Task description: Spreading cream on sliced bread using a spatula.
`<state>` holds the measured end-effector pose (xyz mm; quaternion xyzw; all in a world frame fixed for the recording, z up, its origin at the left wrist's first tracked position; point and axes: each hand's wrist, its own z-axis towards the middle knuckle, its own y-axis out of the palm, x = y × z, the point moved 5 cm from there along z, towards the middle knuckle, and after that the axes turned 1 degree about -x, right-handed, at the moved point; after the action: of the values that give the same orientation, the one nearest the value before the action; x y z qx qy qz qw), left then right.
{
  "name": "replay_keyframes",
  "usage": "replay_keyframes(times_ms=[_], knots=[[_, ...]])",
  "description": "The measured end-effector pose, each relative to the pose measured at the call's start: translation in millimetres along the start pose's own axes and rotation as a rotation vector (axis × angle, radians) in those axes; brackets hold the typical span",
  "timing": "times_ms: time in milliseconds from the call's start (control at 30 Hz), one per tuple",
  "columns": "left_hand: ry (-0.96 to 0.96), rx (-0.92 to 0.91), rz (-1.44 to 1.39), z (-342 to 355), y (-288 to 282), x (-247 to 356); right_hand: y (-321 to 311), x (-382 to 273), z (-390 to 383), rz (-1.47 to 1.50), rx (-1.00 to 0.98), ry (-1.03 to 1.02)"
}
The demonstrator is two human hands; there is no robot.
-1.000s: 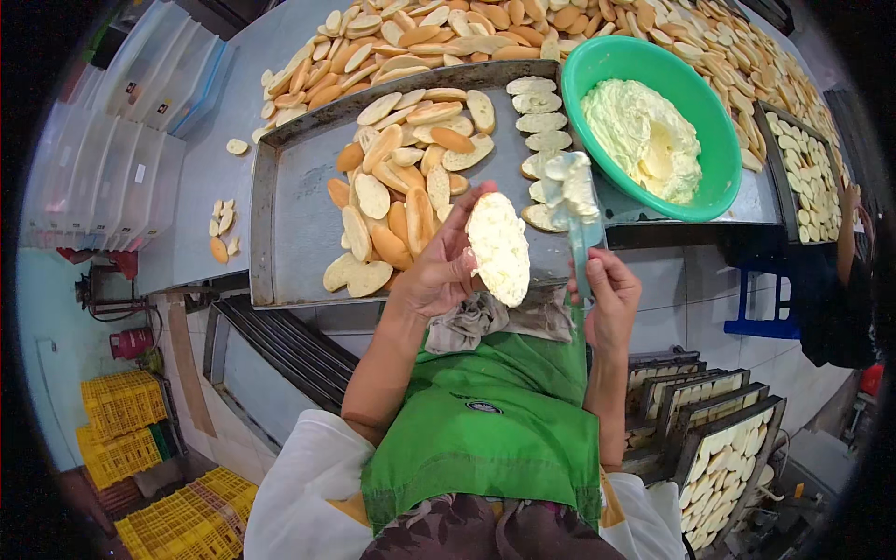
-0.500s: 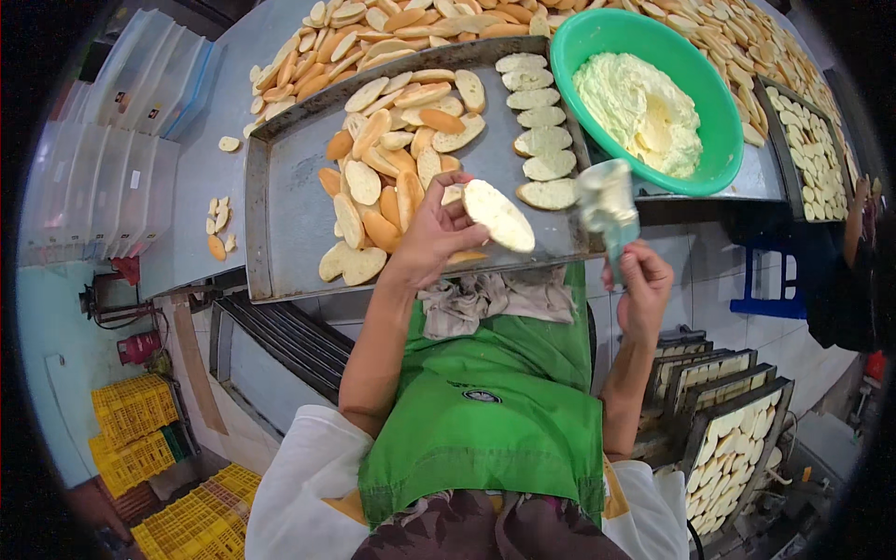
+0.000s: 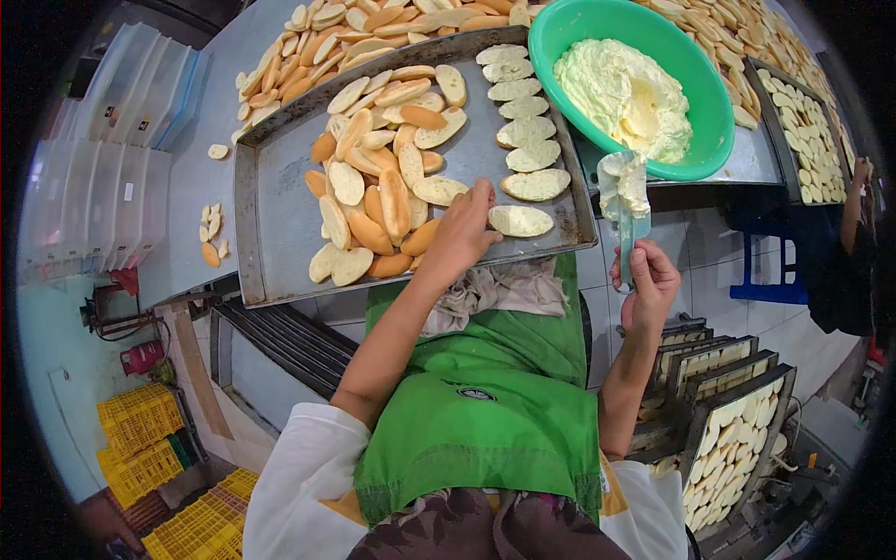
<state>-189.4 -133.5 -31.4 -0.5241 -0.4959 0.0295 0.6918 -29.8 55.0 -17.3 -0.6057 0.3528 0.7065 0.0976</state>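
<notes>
My left hand (image 3: 464,227) is over the metal tray (image 3: 289,177), thumb and index finger apart beside the left end of a cream-coated bread slice (image 3: 521,221). That slice lies flat at the near end of a column of coated slices (image 3: 534,156) along the tray's right side. Uncoated bread slices (image 3: 378,201) are heaped left of my hand. My right hand (image 3: 648,283) grips a spatula (image 3: 627,210) upright by its pale blue handle, its blade thick with cream. Just beyond it, a green basin (image 3: 705,112) holds pale yellow cream (image 3: 621,93).
More bread (image 3: 327,33) is piled behind the tray. A filled tray (image 3: 810,140) lies at right, near another person's arm (image 3: 856,215). Clear plastic boxes (image 3: 112,196) stand at left. Loaded trays (image 3: 733,439) lean below right, past a blue stool (image 3: 770,271).
The coated slice my left hand held up now lies on the tray at the column's near end. My right hand keeps the spatula, now steadier below the basin's rim.
</notes>
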Motion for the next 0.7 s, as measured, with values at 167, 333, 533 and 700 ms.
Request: replay_keyframes(times_ms=[167,333,533,700], knots=[[-0.081,-0.024,-0.086,9,11,11,-1,-3,0,-0.01,0.037,0.028],[-0.069,0.056,-0.084,10,17,14,0,-4,0,-0.025,0.067,0.036],[-0.08,0.008,-0.175,9,0,8,-1,0,0,-0.023,0.134,0.068],[0.121,0.116,0.599,3,-50,-25,1,-4,3,-0.014,0.205,0.105]])
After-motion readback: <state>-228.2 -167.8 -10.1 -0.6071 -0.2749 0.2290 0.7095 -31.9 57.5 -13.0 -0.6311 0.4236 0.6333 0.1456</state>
